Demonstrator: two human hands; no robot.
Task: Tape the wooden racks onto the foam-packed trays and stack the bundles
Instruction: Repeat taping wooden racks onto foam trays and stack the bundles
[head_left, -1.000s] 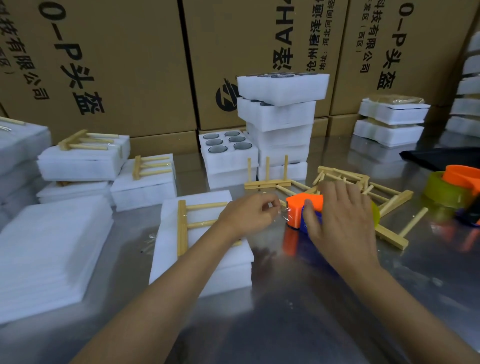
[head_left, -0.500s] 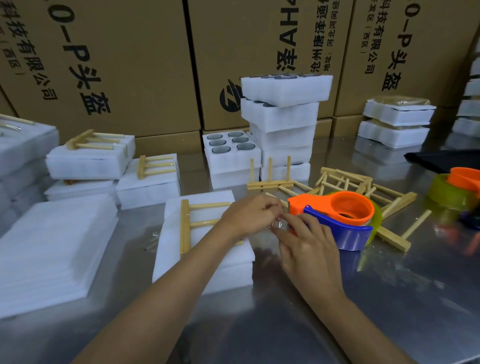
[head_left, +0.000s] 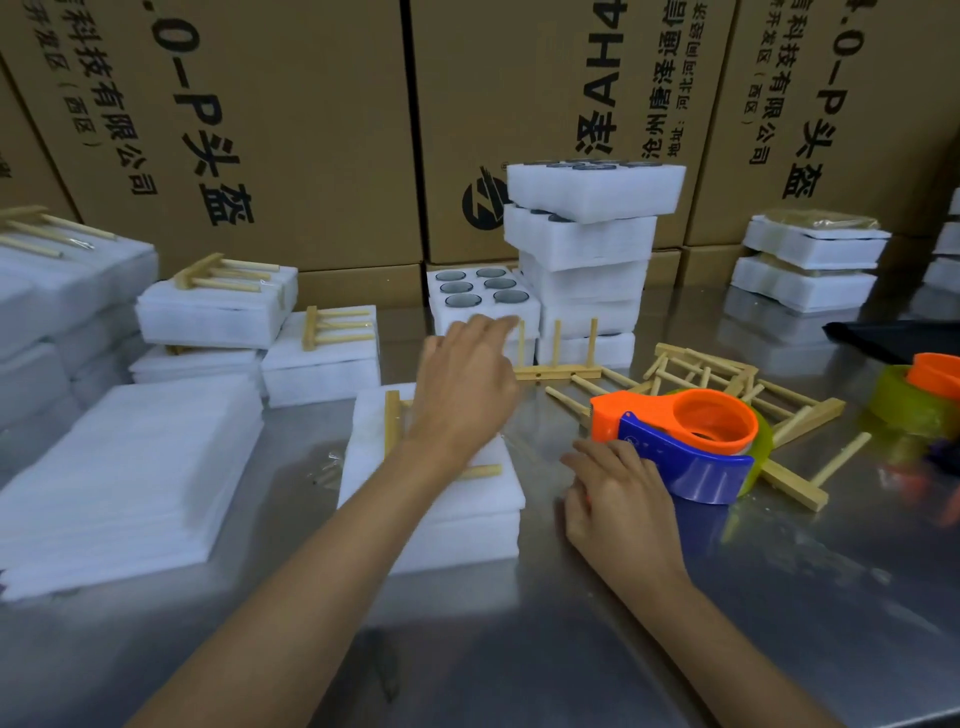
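Left hand (head_left: 467, 384) stretched flat over the foam-packed tray (head_left: 467, 512) at the middle of the counter (head_left: 779, 597), fingers straight and apart, holding nothing, covering most of the wooden rack (head_left: 392, 422) lying on that tray. Right hand (head_left: 618, 499) resting on the counter just right of the tray, fingers loosely bent, empty, fingertips close beside the orange-and-blue tape dispenser (head_left: 680, 447). Loose wooden racks (head_left: 727, 379) heaped behind and to the right of the dispenser. Finished bundles (head_left: 218, 306) with racks on top toward the left edge, beside a stack of flat foam sheets (head_left: 124, 478). Tall pile of foam trays (head_left: 587, 260) at the back edge, against cardboard boxes (head_left: 260, 130). Second tape roll (head_left: 914, 400) at the right edge.
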